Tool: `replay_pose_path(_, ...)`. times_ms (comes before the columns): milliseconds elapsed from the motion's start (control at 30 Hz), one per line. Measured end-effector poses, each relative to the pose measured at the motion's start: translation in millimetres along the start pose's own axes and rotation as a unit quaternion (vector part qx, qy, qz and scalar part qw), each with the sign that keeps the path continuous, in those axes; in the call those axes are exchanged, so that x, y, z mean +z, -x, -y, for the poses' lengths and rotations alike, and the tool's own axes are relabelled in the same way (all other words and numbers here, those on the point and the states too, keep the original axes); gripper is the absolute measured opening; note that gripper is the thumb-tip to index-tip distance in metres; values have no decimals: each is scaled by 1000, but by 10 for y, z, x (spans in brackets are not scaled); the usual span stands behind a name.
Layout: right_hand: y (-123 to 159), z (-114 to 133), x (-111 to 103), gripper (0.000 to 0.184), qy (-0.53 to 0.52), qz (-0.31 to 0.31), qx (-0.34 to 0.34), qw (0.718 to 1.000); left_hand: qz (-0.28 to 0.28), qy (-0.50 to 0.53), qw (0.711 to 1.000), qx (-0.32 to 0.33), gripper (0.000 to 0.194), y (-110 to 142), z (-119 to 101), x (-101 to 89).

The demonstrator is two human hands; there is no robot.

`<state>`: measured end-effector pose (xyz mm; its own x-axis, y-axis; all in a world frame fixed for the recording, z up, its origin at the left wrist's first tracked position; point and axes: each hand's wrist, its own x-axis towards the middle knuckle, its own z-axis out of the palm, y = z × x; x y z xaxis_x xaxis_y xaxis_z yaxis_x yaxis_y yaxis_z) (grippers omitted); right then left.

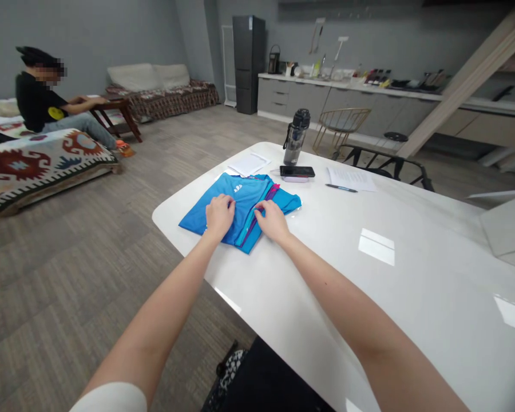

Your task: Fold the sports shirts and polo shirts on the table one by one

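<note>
A folded blue shirt (244,197) with a purple stripe lies near the left corner of the white table (369,274). My left hand (219,214) rests on the shirt's near left part, fingers curled and pinching the fabric. My right hand (272,220) sits on the shirt's near right edge, fingers bent and gripping a fold by the purple stripe. Both forearms reach out over the table from the bottom of the view.
Beyond the shirt stand a dark water bottle (296,137), a black phone (297,171), papers (249,163) and a pen (341,187). A person (47,106) sits on a patterned mattress at far left. Chairs (341,123) and a kitchen counter (347,86) are behind the table.
</note>
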<state>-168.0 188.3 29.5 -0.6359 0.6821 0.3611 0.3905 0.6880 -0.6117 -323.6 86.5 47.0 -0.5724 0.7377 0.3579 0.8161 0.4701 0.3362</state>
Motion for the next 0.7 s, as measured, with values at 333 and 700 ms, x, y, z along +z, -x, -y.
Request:
replay_pose_path(333,426,-231,-660,32,-61,-19,-4,998,16,138,978,158,20,398,-1026,15)
replay_pose_path(700,1924,-1330,-2317,26,60,-160,148,974,59,195,938,281,28,1060,-2543,453)
